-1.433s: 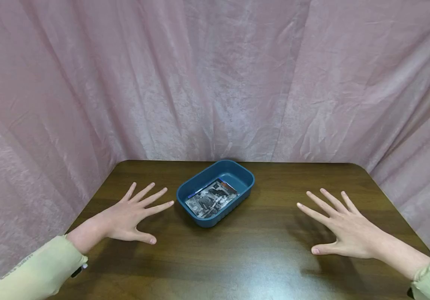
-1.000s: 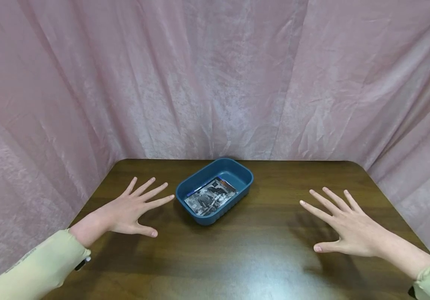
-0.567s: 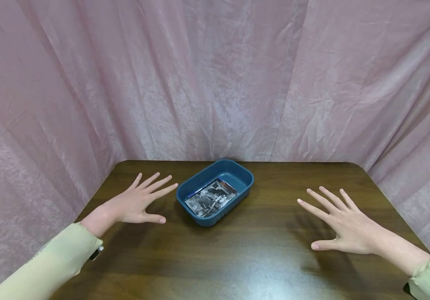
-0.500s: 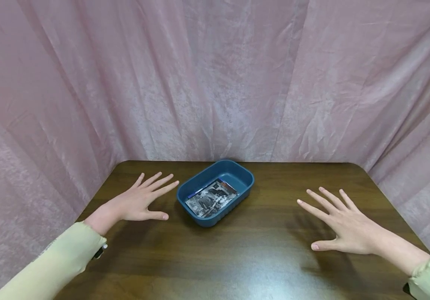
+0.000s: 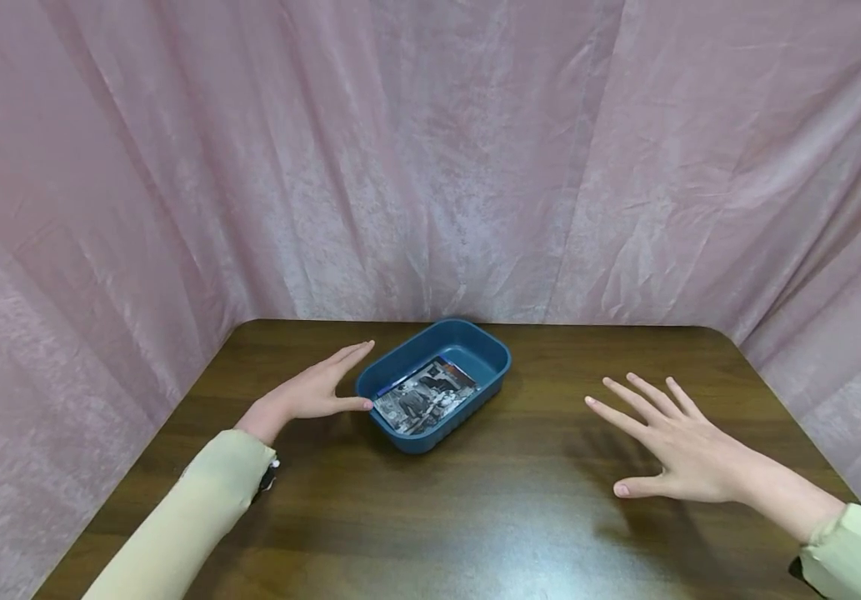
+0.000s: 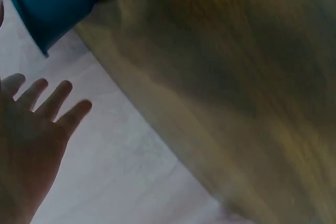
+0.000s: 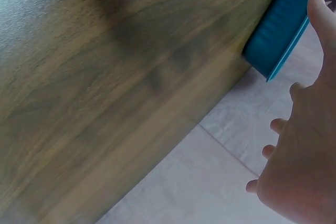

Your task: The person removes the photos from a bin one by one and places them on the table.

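A blue plastic basin (image 5: 486, 375) stands at an angle near the middle back of the table. Flat inside it lies a case with a black-and-white picture (image 5: 426, 398) on its cover and a blue strip along its top. My left hand (image 5: 313, 390) is at the basin's left end, its thumb and fingertips right at the rim, fingers straight and nothing held. Out to the right, my right hand (image 5: 688, 454) hovers above the table with its fingers spread, holding nothing. The left wrist view shows the basin (image 6: 52, 3) beyond the left fingers.
The brown wooden table (image 5: 430, 525) has rounded back corners. Pink velvety curtains (image 5: 475, 167) hang close behind its back edge and on both sides. Light glares off the table's front middle.
My left hand has moved right and forward to the basin, turning so that its spread fingers draw together. My right hand has shifted slightly left. The basin and case stay in place.
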Demonstrator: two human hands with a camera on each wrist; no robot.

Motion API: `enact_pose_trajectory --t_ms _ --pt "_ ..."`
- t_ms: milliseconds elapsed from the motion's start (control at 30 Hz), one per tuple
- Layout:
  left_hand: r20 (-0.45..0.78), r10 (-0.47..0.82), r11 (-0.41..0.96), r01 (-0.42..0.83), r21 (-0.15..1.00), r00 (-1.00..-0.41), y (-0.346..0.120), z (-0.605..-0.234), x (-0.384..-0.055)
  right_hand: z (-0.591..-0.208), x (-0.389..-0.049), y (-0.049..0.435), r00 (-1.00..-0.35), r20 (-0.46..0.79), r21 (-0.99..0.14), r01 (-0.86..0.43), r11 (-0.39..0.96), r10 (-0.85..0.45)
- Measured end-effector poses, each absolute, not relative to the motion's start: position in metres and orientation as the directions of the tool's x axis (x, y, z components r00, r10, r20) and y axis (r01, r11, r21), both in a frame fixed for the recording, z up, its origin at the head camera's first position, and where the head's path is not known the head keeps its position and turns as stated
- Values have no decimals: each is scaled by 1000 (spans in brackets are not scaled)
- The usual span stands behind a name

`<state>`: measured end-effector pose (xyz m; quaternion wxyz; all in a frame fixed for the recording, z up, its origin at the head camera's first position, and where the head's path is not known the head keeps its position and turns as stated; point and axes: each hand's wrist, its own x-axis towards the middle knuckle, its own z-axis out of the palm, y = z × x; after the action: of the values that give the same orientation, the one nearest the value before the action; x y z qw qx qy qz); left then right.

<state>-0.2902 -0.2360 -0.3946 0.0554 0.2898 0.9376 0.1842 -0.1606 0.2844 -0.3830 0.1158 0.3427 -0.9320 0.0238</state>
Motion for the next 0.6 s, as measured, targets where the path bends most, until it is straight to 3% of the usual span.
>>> enact_pose_trajectory --t_ms 367,600 --pt "-13 515 656 384 650 -857 -231 -410 -290 -386 -166 280 -741 208 -1 -653 757 -639" --pt "-16 431 693 320 646 -902 -230 -408 -264 -387 -169 273 -741 188 -47 -663 747 -645"
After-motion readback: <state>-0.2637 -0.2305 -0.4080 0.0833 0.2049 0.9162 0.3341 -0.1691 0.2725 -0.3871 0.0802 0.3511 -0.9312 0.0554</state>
